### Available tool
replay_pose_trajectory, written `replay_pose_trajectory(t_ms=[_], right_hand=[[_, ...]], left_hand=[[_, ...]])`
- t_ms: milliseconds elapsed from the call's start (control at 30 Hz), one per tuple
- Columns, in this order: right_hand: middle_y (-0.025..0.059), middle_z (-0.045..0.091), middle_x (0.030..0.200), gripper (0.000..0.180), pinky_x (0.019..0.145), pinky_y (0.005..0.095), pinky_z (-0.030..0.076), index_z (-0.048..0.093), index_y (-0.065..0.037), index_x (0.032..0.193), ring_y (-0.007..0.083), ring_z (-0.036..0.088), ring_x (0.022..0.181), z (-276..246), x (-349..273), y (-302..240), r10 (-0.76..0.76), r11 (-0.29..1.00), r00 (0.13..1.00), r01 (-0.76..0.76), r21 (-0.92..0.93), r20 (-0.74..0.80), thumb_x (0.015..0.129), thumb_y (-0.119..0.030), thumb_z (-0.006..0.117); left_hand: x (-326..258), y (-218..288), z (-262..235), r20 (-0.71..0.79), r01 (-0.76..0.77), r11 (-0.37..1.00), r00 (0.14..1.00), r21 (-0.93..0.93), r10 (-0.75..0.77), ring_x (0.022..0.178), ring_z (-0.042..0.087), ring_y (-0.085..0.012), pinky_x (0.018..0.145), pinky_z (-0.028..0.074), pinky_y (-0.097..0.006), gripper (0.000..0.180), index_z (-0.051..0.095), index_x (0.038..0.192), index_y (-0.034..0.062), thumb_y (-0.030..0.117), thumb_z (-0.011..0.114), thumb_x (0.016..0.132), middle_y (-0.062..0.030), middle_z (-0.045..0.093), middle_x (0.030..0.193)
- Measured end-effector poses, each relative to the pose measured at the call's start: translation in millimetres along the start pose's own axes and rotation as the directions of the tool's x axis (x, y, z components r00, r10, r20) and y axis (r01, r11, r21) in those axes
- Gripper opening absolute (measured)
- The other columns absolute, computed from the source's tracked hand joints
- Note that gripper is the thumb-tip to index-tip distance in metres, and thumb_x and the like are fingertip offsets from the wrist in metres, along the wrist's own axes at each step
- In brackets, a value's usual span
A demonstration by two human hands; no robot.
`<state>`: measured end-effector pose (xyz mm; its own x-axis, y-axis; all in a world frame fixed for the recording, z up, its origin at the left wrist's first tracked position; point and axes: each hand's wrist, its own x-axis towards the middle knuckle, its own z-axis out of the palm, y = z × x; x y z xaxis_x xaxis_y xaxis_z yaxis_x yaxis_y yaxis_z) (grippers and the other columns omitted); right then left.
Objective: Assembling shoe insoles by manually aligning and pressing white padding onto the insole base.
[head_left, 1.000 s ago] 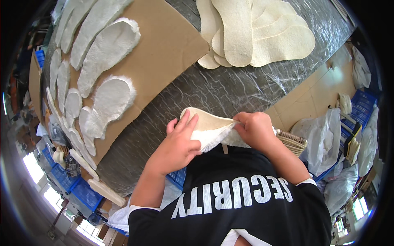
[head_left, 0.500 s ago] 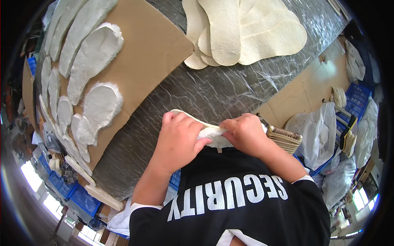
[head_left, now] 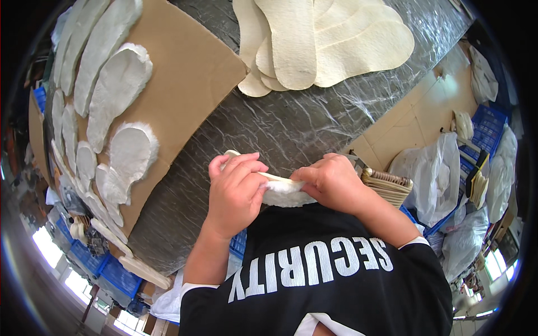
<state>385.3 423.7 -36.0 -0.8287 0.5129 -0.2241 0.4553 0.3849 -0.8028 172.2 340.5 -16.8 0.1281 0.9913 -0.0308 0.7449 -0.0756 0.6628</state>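
Observation:
Close to my body, at the table's near edge, I hold a fleecy insole point(head_left: 286, 197) in both hands. Its white fluffy side faces me, and a cream edge runs along its top. My left hand point(head_left: 234, 187) grips one end with the fingers over the top and the thumb on the fleece. At the other end my right hand point(head_left: 332, 180) pinches the edge between thumb and fingers. Both hands cover parts of the insole.
Cream insoles point(head_left: 358, 47) lie fanned out at the far side of the plastic-covered table point(head_left: 218, 140). Fluffy white insoles point(head_left: 134, 148) rest on a cardboard sheet point(head_left: 185, 73) at left. At right are a wicker basket point(head_left: 386, 187), plastic bags point(head_left: 428, 173) and a blue crate point(head_left: 488, 131).
My left hand has shifted slightly left, and its fingers have lifted and spread along the insole's edge. The right hand keeps its pinch, moved a little left.

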Motion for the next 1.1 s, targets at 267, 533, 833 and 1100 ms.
replay_pose_trajectory(t_ms=[267, 533, 833, 1100], right_hand=[[0.0066, 0.068, 0.073, 0.032, 0.070, 0.0387, 0.046, 0.066, -0.010, 0.096, 0.0276, 0.065, 0.068, -14, 1, -3, -0.048, 0.999, 0.990, 0.045, 0.027, 0.136, 0.074, -0.032, 0.074], [0.0074, 0.065, 0.066, 0.024, 0.067, 0.0380, 0.045, 0.066, -0.010, 0.087, 0.0275, 0.063, 0.061, -2, 6, -7, -0.046, 0.999, 0.998, 0.047, -0.013, 0.053, 0.076, -0.031, 0.072], [0.0055, 0.060, 0.056, 0.012, 0.060, 0.0364, 0.042, 0.063, -0.011, 0.074, 0.0252, 0.059, 0.052, 4, 1, -8, -0.086, 0.995, 0.995, 0.083, -0.048, -0.052, 0.074, -0.019, 0.071], [0.0046, 0.058, 0.054, 0.011, 0.059, 0.0361, 0.041, 0.061, -0.011, 0.072, 0.0241, 0.058, 0.051, 2, -2, -10, -0.119, 0.991, 0.992, 0.116, -0.060, -0.046, 0.074, -0.019, 0.069]], left_hand=[[-2, 6, 3, -0.074, -0.027, 1.000, 0.997, 0.016, 0.028, 0.096, 0.064, -0.0243, 0.095, 0.033, -0.046, 0.012, 0.059, 0.075, 0.0087, 0.001, 0.065, 0.070, -0.0035, 0.065, 0.086], [-3, 12, 4, -0.067, -0.053, 0.998, 0.996, 0.023, 0.055, 0.096, 0.064, -0.0233, 0.096, 0.032, -0.047, 0.012, 0.059, 0.075, 0.0099, 0.003, 0.067, 0.070, -0.0020, 0.066, 0.087], [0, 12, -15, 0.063, -0.049, 0.995, 0.997, 0.084, 0.044, 0.101, 0.061, -0.0218, 0.099, 0.032, -0.055, 0.013, 0.063, 0.077, 0.0102, 0.011, 0.073, 0.069, -0.0004, 0.066, 0.100], [-1, 13, -14, 0.046, -0.063, 0.993, 0.997, 0.100, 0.059, 0.096, 0.062, -0.0235, 0.099, 0.030, -0.052, 0.009, 0.060, 0.074, 0.0100, 0.013, 0.068, 0.075, -0.0012, 0.067, 0.092]])
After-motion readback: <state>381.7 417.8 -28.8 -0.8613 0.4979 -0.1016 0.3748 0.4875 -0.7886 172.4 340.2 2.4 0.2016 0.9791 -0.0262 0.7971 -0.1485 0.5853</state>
